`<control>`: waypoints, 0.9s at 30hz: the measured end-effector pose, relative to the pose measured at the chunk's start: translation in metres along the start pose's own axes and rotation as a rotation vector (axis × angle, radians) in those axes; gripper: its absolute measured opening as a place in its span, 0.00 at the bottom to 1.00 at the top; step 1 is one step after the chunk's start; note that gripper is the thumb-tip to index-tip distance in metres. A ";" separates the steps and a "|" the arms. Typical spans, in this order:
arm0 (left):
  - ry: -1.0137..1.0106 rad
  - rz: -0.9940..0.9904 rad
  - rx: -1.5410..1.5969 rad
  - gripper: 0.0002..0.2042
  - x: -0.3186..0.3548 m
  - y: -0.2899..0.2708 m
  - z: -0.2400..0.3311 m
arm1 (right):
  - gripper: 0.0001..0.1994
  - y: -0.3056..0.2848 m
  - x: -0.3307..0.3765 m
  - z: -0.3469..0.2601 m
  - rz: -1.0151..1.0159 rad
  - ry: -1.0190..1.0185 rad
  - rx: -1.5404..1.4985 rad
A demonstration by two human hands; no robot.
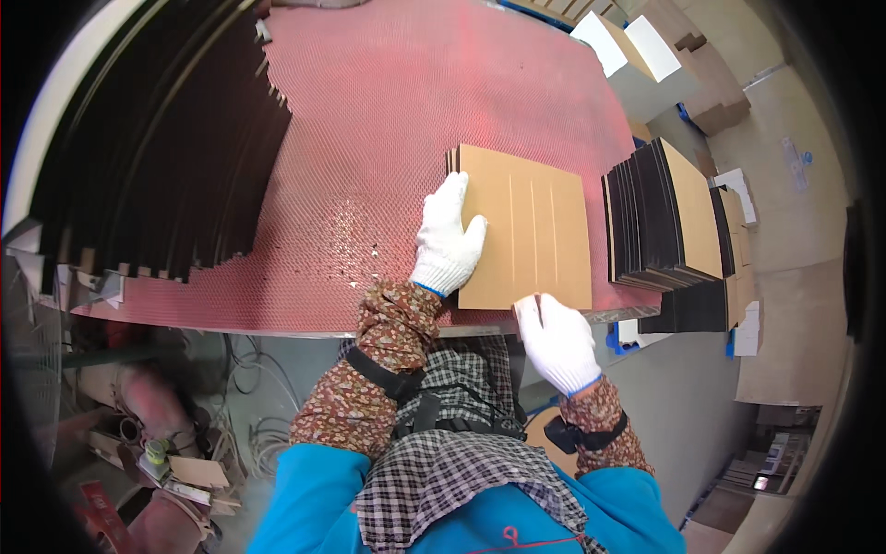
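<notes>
Table [415, 92] — left hand [449, 242] spread on cardboard [524, 235], right hand [560, 342] grip unclear — red panel [103, 519] illegible.

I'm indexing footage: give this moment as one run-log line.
left hand: at left edge of brown boards | right hand: at their near edge | surface: red tabletop | farther right: black-and-brown stack

No lettering (or number) can be read here

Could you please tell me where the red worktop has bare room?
The widest free patch of the red worktop lies beyond the cardboard sheets, right of the dark panels. Another, speckled with debris, lies between those panels and the left hand. The right is crowded: stacked boards stand close to the sheets.
</notes>
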State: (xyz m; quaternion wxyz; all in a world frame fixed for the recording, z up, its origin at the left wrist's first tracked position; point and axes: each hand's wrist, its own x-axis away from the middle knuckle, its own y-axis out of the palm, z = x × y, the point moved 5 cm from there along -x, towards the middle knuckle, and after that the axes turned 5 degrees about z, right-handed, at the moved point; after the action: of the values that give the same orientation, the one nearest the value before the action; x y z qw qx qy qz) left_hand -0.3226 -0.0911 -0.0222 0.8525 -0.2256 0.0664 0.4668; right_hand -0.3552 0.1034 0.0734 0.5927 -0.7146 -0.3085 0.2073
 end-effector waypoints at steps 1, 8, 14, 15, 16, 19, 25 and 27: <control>0.019 0.008 0.010 0.32 -0.004 -0.004 0.010 | 0.16 -0.008 0.008 0.007 0.033 0.002 -0.052; 0.017 0.044 -0.003 0.30 0.008 -0.013 0.005 | 0.15 -0.011 0.008 0.075 0.628 -0.021 0.071; -0.170 -0.122 -0.223 0.24 0.057 -0.033 0.049 | 0.19 0.000 0.017 0.117 0.430 0.248 -0.197; -0.151 -0.128 -0.236 0.24 0.060 -0.034 0.050 | 0.19 -0.001 0.019 0.119 0.421 0.249 -0.195; -0.221 -0.125 -0.172 0.24 0.063 -0.035 0.047 | 0.19 -0.002 0.022 0.118 0.431 0.257 -0.211; -0.305 -0.061 -0.046 0.23 0.066 -0.048 0.016 | 0.19 0.003 0.029 0.108 0.371 0.271 -0.455; -0.200 0.004 0.104 0.23 0.059 -0.064 0.067 | 0.17 0.022 0.044 0.111 0.348 0.364 -1.145; -0.185 0.087 0.100 0.23 0.053 -0.082 0.090 | 0.17 0.014 0.042 0.100 0.288 0.339 -1.354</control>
State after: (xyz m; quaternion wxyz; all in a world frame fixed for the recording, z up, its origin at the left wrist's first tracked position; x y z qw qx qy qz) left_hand -0.2339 -0.0486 0.0668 0.8441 -0.1359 0.0204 0.5182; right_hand -0.3887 0.2025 0.0414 0.0249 -0.9819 -0.1754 -0.0676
